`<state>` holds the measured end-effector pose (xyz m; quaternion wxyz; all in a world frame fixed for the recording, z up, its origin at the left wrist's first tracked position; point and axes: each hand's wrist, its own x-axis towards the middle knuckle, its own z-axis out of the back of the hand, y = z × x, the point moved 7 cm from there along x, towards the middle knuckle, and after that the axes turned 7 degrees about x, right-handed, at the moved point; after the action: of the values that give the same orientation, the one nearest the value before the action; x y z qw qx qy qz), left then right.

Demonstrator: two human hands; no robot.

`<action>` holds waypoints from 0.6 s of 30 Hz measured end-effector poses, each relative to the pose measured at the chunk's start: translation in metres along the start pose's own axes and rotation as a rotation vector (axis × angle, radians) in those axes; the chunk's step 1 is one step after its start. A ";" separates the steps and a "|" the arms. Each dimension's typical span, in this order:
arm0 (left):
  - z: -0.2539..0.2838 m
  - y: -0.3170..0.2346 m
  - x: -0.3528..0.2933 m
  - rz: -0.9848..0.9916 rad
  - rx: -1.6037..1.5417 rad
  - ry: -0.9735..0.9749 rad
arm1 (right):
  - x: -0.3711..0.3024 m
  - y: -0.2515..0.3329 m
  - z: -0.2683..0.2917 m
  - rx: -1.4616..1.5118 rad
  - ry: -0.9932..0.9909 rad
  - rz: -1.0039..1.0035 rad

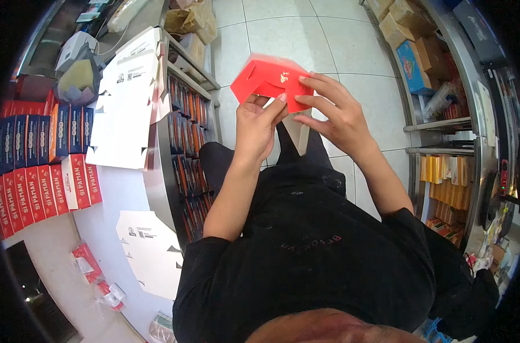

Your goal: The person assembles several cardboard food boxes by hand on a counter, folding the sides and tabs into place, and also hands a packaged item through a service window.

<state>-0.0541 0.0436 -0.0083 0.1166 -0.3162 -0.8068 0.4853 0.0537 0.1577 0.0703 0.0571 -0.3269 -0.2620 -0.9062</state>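
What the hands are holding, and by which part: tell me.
A partly folded red cardboard blank: the left hand pinches its lower edge; the right hand touches its right end, though whether it grips there is unclear.

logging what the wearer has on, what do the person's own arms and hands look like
The left hand and right hand are bare, with no gloves or watch visible. The forearms are uncovered below short black fabric sleeves, part of a black shirt with small faded reddish lettering.
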 end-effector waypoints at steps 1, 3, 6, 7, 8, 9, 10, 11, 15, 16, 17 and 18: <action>-0.001 0.001 0.000 -0.003 -0.019 -0.003 | -0.001 -0.002 -0.001 -0.008 -0.013 0.006; -0.007 -0.002 -0.001 -0.075 0.046 0.034 | 0.001 -0.004 0.000 0.034 -0.048 -0.023; -0.015 0.000 -0.005 -0.189 0.306 0.061 | 0.006 -0.008 0.000 0.148 -0.102 -0.117; -0.013 0.002 -0.005 -0.154 0.235 0.065 | 0.007 -0.011 0.000 0.162 -0.114 -0.143; -0.011 0.002 -0.006 -0.120 0.164 0.069 | 0.009 -0.013 0.000 0.176 -0.127 -0.169; -0.012 -0.002 -0.006 -0.086 0.095 0.074 | 0.010 -0.014 -0.001 0.235 -0.103 -0.162; -0.009 -0.001 -0.004 -0.075 0.083 0.110 | 0.011 -0.014 -0.002 0.294 -0.079 -0.155; -0.006 0.001 -0.005 -0.052 0.102 0.200 | 0.012 -0.014 -0.003 0.354 -0.055 -0.147; -0.002 -0.009 -0.014 0.072 -0.092 0.418 | 0.011 -0.019 -0.007 0.317 0.029 -0.275; 0.006 -0.014 -0.011 0.120 -0.164 0.433 | 0.010 -0.015 -0.010 0.270 0.058 -0.250; 0.013 -0.016 -0.010 0.125 -0.137 0.352 | 0.008 -0.009 -0.010 0.214 0.039 -0.191; 0.020 -0.019 -0.009 0.129 -0.112 0.269 | 0.008 -0.004 -0.011 0.158 0.024 -0.124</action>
<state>-0.0648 0.0174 -0.0011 0.1743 -0.4354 -0.7877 0.3995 0.0400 0.1559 0.0664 0.0295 -0.2935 -0.3516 -0.8885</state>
